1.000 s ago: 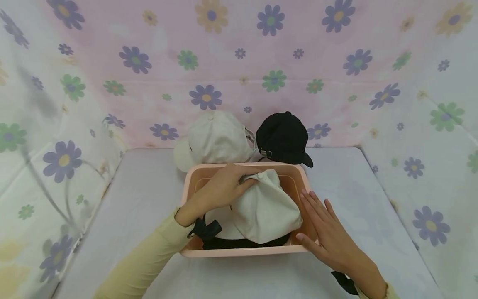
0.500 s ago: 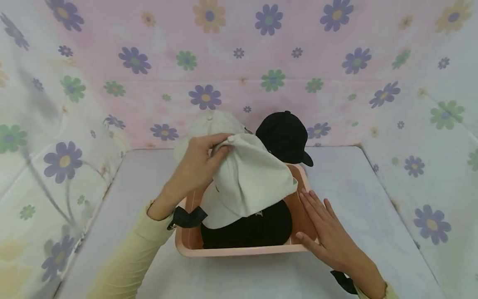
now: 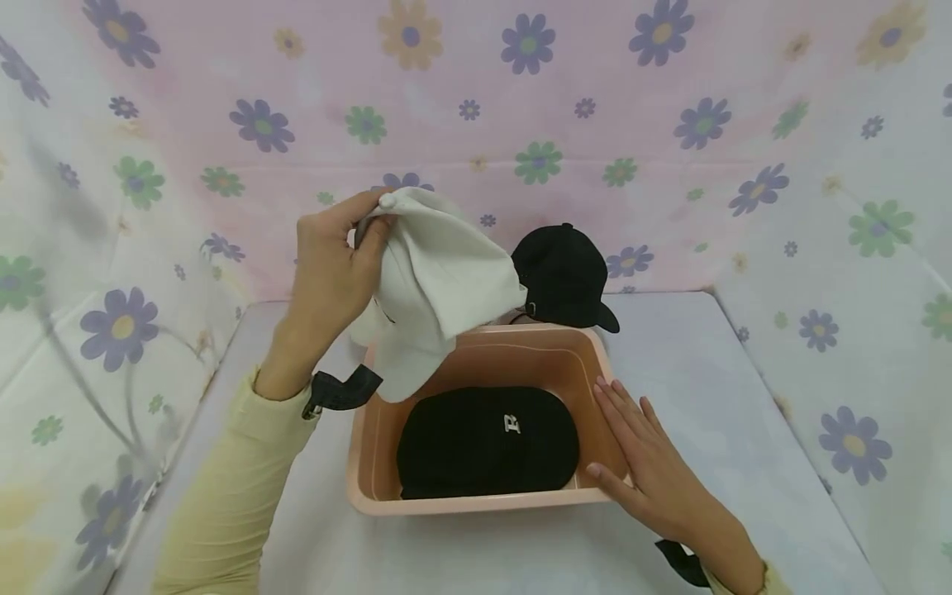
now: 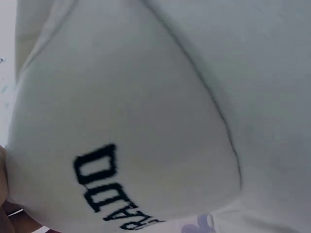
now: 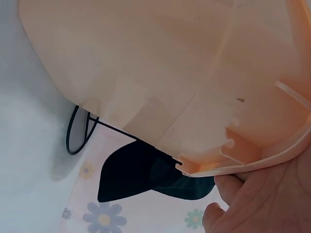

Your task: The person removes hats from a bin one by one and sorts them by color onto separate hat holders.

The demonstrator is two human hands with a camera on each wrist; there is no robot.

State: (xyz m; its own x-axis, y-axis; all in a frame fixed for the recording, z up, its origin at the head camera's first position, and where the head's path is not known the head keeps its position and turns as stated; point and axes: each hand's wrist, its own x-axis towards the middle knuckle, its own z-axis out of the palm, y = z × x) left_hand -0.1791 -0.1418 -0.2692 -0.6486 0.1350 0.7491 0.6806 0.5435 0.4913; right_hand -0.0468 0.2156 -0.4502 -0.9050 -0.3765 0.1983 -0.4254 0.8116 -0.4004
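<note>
Fingers and thumb of the left hand [image 3: 330, 260] pinch the white cap [image 3: 457, 277] by its crown, beside the top button, so it hangs raised over the far left part of the peach tub [image 3: 355, 471], brim drooping. A grip that high probably lets the brim swing; a firm pinch and slow, steady travel should suit, with the brim well above the far left rim before any sideways move. Inside the tub, toward the near side, lies a black cap with a pale letter [image 3: 483, 446]. Just beyond the far rim, right of centre, sits another black cap [image 3: 561, 273]; the white one overlaps its edge in view, and I cannot tell whether they touch. The right hand [image 3: 654, 475] lies with straight fingers along the tub's right wall, gripping nothing, perhaps steadying it. Open tabletop [image 3: 680, 355] stretches to the far right.
</note>
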